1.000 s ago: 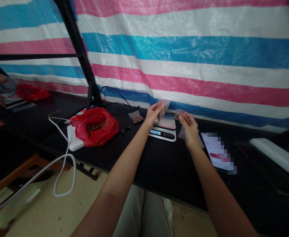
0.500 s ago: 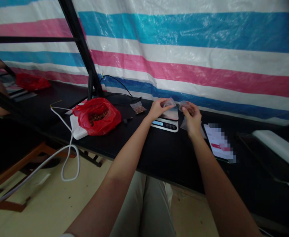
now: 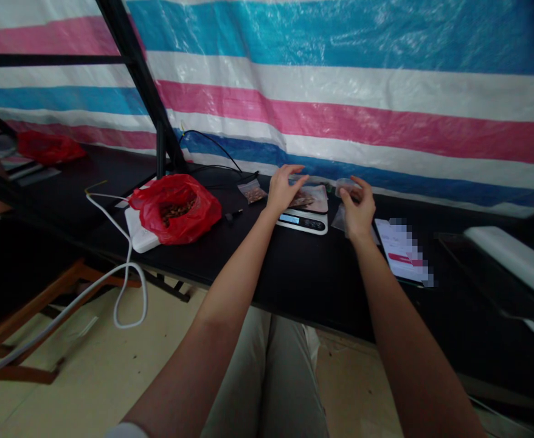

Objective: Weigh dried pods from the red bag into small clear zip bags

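Observation:
On the dark table a small white digital scale (image 3: 318, 224) has a lit display. A clear plastic bag with brown pieces (image 3: 311, 196) lies on its platform. My left hand (image 3: 284, 190) is over the scale's left side, thumb and fingers apart, with nothing seen in its grasp. To the right of the scale, my right hand (image 3: 359, 210) grips a small clear plastic cup (image 3: 342, 185); its contents are mostly hidden by the fingers. Beneath that hand lies a flat clear plastic bag (image 3: 340, 219).
Left stands an open red plastic bag (image 3: 198, 213) of brown pieces, partly over a white box (image 3: 137, 234) with a white cable. A small filled bag (image 3: 253, 192) lies behind a black connector (image 3: 233, 215). Right are a phone (image 3: 397, 243) and a white device (image 3: 513, 258).
My left hand has let go of the clear bag, which now lies on the scale, and its fingers have spread. My right hand still has the cup. The view has shifted slightly.

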`<state>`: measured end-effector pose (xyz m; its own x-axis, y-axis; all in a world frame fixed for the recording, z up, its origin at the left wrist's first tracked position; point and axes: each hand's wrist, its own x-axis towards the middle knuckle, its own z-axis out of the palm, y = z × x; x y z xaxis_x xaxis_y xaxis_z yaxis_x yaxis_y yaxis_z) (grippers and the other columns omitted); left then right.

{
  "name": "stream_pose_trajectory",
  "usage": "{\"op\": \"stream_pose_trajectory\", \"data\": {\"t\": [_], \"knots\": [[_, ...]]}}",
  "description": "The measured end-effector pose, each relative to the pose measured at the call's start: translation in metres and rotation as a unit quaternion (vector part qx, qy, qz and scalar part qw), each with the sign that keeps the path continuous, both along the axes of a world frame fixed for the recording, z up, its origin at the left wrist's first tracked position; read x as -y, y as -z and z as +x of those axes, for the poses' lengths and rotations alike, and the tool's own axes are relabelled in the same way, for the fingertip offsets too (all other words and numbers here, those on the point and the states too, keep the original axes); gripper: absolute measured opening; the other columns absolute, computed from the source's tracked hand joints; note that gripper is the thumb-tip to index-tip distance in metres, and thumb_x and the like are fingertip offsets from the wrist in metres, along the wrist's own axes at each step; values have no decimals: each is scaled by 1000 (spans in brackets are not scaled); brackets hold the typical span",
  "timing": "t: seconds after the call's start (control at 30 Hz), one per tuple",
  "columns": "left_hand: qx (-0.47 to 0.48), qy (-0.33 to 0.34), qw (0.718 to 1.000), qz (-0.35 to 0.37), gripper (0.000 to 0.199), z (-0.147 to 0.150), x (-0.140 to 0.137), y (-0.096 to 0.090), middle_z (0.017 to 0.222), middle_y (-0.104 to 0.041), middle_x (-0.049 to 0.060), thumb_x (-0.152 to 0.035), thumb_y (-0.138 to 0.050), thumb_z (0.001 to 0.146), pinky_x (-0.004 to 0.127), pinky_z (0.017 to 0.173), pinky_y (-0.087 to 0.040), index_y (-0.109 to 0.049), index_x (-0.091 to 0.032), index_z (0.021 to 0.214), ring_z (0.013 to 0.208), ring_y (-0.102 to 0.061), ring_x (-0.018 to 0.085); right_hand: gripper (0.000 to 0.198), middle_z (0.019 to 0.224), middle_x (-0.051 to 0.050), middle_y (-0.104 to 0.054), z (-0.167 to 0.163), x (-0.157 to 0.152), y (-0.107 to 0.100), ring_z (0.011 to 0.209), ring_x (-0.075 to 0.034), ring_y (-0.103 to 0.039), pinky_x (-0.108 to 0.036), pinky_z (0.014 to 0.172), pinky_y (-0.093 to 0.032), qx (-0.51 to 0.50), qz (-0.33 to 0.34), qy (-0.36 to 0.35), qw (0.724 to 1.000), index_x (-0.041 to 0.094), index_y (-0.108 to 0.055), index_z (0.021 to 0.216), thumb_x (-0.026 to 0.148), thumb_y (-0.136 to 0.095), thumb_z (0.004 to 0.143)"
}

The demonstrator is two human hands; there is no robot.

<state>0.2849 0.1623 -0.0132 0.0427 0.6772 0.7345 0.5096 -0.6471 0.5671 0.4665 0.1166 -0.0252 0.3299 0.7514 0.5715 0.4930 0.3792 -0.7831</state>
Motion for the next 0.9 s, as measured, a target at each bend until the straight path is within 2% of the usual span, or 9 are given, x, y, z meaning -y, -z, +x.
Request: {"op": "stream_pose_trajectory", "data": {"t": [0.13,0.27,0.53,0.73,0.9], "knots": [[16,-100,995,21,12,-11,-3,2,92,-61,4,-26,-55,80,32,86,-38,-60,-20,89,93,-53,19,42,90,-6,-62,7,-2,3,87,-20,-59,-39,84,-43,-7,-3,41,999,17,-52,110,35,-56,72],[20,-134,990,36,6,-16,-4,6,87,-58,4,-21,-56,79,32,84,-38,-59,-20,74,91,-52,19,41,88,-5,-62,12,-3,5,83,-19,-59,-39,83,-43,-15,-4,69,998,17,-51,107,32,-58,70],[52,-153,986,51,7,-17,0,2,86,-57,3,-14,-56,76,31,84,-38,-57,-20,72,90,-51,18,50,93,-7,-62,17,-7,10,80,-19,-60,-38,80,-45,-14,-32,92,995,15,-45,111,25,-60,65],[66,-157,985,38,8,-18,0,1,86,-56,3,-13,-54,75,31,85,-37,-57,-20,73,91,-51,18,44,99,-10,-62,16,-4,3,85,-21,-60,-40,84,-44,21,-44,97,994,14,-54,106,25,-60,64],[76,-150,986,16,10,-18,1,0,87,-56,3,-12,-54,74,32,86,-37,-57,-21,71,92,-51,19,44,99,-10,-62,13,-3,5,82,-22,-59,-41,82,-44,49,-41,81,995,15,-55,106,30,-59,65]]}}
